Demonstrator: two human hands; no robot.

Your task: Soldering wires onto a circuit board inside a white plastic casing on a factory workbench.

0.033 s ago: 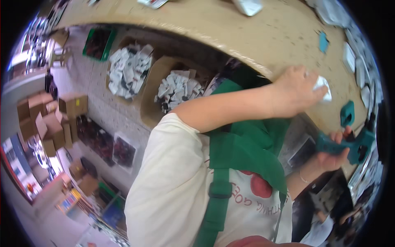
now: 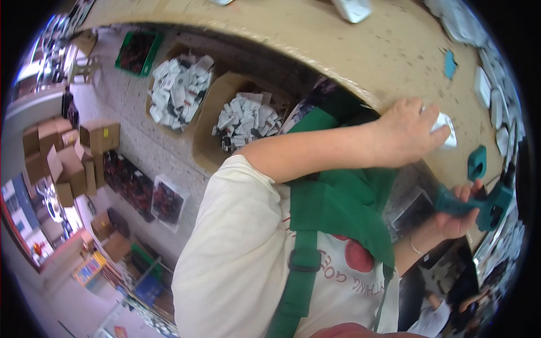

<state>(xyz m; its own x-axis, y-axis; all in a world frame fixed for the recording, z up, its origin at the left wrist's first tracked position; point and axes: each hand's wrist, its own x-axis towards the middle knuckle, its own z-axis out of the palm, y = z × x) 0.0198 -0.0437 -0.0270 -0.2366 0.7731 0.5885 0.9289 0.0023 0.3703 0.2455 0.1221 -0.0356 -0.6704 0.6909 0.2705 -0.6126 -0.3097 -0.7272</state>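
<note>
My left hand (image 2: 407, 132) is closed round a small white plastic piece (image 2: 448, 132) at the table's near edge. Part of the piece is covered by my fingers. My right hand (image 2: 456, 217) grips a teal power tool (image 2: 496, 205) that looks like a drill. Its dark end points toward the far side, and its tip is hard to make out. Just beyond it lies a teal piece with a hole (image 2: 477, 162).
White plastic cases (image 2: 496, 107) line the table's far right side, with another white case (image 2: 354, 8) at the top. A blue scrap (image 2: 449, 65) lies on the tan tabletop (image 2: 394, 50). Cardboard boxes of white parts (image 2: 179, 90) stand on the floor at left; another person (image 2: 434, 318) is at lower right.
The view has shifted slightly, so the table and floor things sit a little differently. Both hands keep their holds on the white piece and the power tool.
</note>
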